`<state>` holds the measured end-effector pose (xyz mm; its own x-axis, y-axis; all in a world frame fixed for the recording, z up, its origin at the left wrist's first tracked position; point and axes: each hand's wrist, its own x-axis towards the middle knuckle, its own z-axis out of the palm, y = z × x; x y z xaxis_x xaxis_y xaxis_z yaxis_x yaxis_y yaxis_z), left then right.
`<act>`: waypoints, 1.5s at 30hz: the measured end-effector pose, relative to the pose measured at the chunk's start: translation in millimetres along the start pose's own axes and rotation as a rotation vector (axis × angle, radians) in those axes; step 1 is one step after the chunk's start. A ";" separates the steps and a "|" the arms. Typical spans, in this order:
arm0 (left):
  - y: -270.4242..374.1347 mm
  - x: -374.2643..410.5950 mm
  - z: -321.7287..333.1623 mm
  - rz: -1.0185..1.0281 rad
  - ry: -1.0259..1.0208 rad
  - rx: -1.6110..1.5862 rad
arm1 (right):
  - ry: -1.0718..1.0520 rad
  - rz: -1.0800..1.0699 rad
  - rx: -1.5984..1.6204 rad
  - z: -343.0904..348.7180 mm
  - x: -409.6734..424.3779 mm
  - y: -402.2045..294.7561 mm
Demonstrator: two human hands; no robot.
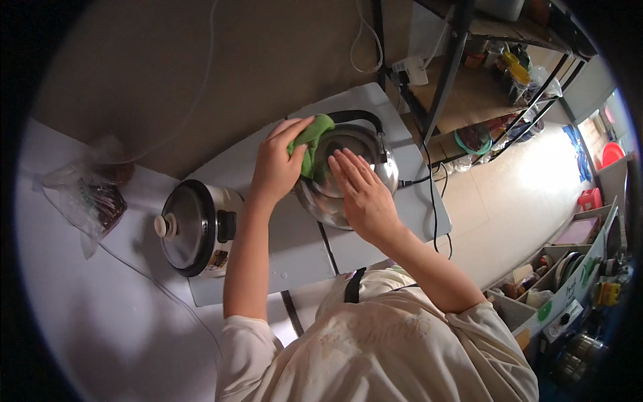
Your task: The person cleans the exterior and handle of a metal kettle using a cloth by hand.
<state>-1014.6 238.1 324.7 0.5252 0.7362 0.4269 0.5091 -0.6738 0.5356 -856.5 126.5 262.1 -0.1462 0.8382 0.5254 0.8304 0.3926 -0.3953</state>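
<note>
A stainless steel kettle [321, 208] with a black handle [357, 115] stands on a grey tabletop [296, 246] in front of me. My left hand [282, 158] grips a green cloth [311, 143] at the left of the kettle's top, and the cloth lies against the metal. Flat and straight-fingered, my right hand [369, 203] rests over the right part of the kettle's lid with nothing held in it. Both hands hide parts of the lid and body. A black power cord [414, 182] meets the kettle's right side.
Left of the kettle is a rice cooker [186, 228] with a metal lid. A plastic bag [95, 201] lies farther left near a thin cord. On the right stand a metal-framed shelf [447, 90] holding jars and a power strip [411, 71], and a divided box [542, 276].
</note>
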 end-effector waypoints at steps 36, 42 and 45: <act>76.4 -80.4 47.1 -0.281 -0.240 0.473 | 0.046 -0.067 -0.058 1.5 -0.1 5.3; 82.2 -97.7 66.5 -0.166 -0.166 0.440 | 0.039 -0.034 0.070 -2.9 -0.7 7.9; 86.0 -95.8 66.3 -0.133 -0.177 0.368 | -0.036 -0.081 0.121 -11.8 2.8 19.8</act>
<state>-975.9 105.4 281.6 0.5309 0.8176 0.2229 0.7728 -0.5751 0.2684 -834.1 132.1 264.6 -0.2312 0.8141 0.5327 0.7448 0.5004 -0.4414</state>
